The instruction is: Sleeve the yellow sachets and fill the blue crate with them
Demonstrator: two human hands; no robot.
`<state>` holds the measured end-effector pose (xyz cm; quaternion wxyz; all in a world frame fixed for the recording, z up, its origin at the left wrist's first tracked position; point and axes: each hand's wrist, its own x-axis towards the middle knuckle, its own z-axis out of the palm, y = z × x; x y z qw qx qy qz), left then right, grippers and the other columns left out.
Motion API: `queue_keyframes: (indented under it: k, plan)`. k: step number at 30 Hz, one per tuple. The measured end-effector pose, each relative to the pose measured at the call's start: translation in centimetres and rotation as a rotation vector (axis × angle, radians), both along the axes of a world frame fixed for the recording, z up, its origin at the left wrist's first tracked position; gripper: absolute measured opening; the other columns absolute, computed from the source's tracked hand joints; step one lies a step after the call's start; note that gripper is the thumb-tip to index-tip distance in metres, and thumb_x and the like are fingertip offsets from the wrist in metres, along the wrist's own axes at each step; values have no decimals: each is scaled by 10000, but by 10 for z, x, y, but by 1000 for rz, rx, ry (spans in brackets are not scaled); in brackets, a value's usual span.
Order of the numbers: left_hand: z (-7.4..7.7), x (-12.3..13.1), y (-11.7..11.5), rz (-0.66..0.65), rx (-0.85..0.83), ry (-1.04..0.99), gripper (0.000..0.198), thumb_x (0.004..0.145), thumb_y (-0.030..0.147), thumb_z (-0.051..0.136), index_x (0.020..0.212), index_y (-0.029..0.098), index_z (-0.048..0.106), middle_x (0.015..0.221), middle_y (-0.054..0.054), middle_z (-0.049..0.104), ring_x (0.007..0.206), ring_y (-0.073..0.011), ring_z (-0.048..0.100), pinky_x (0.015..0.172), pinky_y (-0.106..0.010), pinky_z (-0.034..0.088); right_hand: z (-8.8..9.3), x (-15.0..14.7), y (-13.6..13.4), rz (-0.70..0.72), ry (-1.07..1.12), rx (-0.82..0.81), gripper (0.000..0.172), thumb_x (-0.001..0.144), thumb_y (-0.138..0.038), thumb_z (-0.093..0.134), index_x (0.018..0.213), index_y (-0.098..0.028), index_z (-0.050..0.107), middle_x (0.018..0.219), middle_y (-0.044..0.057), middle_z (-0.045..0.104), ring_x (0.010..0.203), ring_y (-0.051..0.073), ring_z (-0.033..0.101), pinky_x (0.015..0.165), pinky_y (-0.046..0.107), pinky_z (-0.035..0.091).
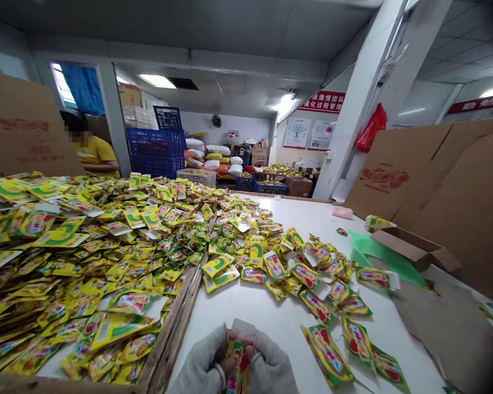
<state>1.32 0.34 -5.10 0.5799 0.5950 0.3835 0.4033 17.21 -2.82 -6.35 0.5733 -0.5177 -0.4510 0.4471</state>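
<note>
Both my hands wear grey gloves with bare fingertips and meet low in the head view, over the white tabletop (213, 323). Between them is a small yellow, green and red printed packet box (239, 361) with a pale flap (243, 328) standing up at its top. My left hand (207, 358) pinches its left side and my right hand (269, 361) its right side. To the right lie several similar printed boxes (327, 354), some with white flaps raised. Ahead is a loose pile of boxes and small sachets (275, 265).
A wooden strip (181, 323) divides the table from a big heap of yellow packets (86, 262) on the left. A green basin (378, 254), an open carton (411, 246) and cardboard sheets (443, 323) are on the right. Another person (96, 150) sits at the far left.
</note>
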Motion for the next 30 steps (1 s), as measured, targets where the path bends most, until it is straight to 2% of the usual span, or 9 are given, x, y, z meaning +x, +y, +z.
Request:
queue_keyframes:
  k: [3, 6, 9, 12, 15, 17, 20, 26, 30]
  plan:
    - [11, -1, -1, -56, -55, -84, 324, 717, 438, 633, 874, 157, 602, 844, -64, 651, 810, -199, 586, 724, -276, 487, -1, -14, -3, -111, 6, -8, 463, 665, -595, 596, 836, -174, 684, 729, 81, 702, 658, 228, 652, 585, 273, 533]
    - [16, -2, 0, -123, -102, -140, 326, 723, 458, 632, 792, 149, 557, 766, -45, 625, 723, -167, 570, 675, -264, 464, -3, -20, -1, -108, -97, 6, 377, 680, -541, 581, 715, -178, 674, 624, 59, 679, 560, 208, 618, 504, 254, 499]
    - [14, -4, 3, -94, -158, -218, 480, 699, 430, 670, 1067, 184, 486, 836, -49, 623, 773, -181, 585, 734, -301, 463, -2, -19, 4, -85, -229, 27, 364, 692, -512, 572, 592, -168, 636, 552, 54, 644, 532, 197, 589, 494, 254, 473]
    - [7, -3, 6, -95, -158, -232, 676, 685, 394, 689, 1243, 198, 361, 945, -82, 615, 845, -201, 587, 776, -322, 456, 0, -18, 9, -91, -138, 31, 400, 679, -539, 580, 773, -159, 660, 680, 69, 683, 612, 203, 621, 569, 266, 505]
    - [3, -3, 7, -69, -84, -125, 470, 690, 423, 670, 1053, 167, 516, 924, -77, 607, 854, -195, 564, 762, -291, 444, 3, -15, 9, -98, -127, 43, 456, 676, -552, 585, 904, -162, 645, 805, 82, 697, 697, 204, 640, 659, 273, 514]
    - [7, -4, 8, -79, -21, -50, 356, 709, 453, 636, 876, 148, 557, 823, -50, 592, 782, -171, 541, 699, -262, 431, 7, -11, 7, -66, -286, 79, 378, 706, -522, 570, 791, -164, 659, 743, 77, 691, 674, 194, 627, 636, 253, 498]
    - [23, -5, 10, -115, 42, 50, 376, 718, 493, 595, 672, 128, 524, 646, -5, 504, 641, -123, 460, 582, -225, 375, 15, -4, 6, 22, -466, 138, 363, 778, -475, 493, 672, -167, 653, 642, 62, 659, 601, 165, 579, 564, 227, 458]
    - [51, -8, 23, -211, -156, 118, 427, 525, 453, 720, 684, 77, 594, 618, -21, 531, 595, -130, 465, 562, -247, 377, 41, 4, 12, 221, -433, -6, 219, 687, -312, 564, 718, -132, 685, 581, 28, 628, 542, 136, 534, 498, 206, 417]
    - [46, -11, 22, -210, -122, 163, 325, 620, 378, 689, 716, 75, 621, 618, -16, 528, 599, -125, 477, 581, -248, 392, 53, 6, 13, 210, -507, -39, 176, 682, -214, 551, 717, -141, 708, 643, 36, 671, 609, 157, 591, 550, 215, 462]
